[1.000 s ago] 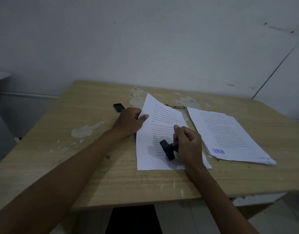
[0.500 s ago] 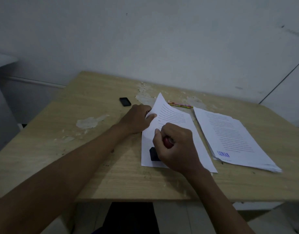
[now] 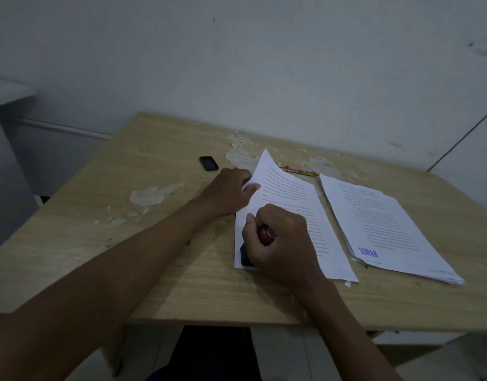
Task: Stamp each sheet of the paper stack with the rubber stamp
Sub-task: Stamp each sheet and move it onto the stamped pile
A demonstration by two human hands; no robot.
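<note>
A printed white sheet (image 3: 294, 199) lies on the wooden table (image 3: 159, 243), its far left corner curled upward. My right hand (image 3: 280, 243) is shut on the rubber stamp (image 3: 246, 257), pressing its black base onto the sheet's near left corner; the stamp's red knob shows between my fingers. My left hand (image 3: 228, 193) holds the sheet's left edge, thumb on the paper. To the right lies a paper stack (image 3: 388, 229) whose top sheet bears a blue "LUNAS" stamp mark (image 3: 368, 253) at its near left corner.
A small black rectangular object (image 3: 208, 163) lies on the table behind my left hand. A colourful pencil (image 3: 298, 169) rests beyond the sheets. The tabletop has patches of peeled surface (image 3: 151, 194). A pale wall stands close behind the table.
My right hand turned the stamp from tilted above the sheet to pressed down on the sheet's near left corner. The left hand stays on the sheet's edge.
</note>
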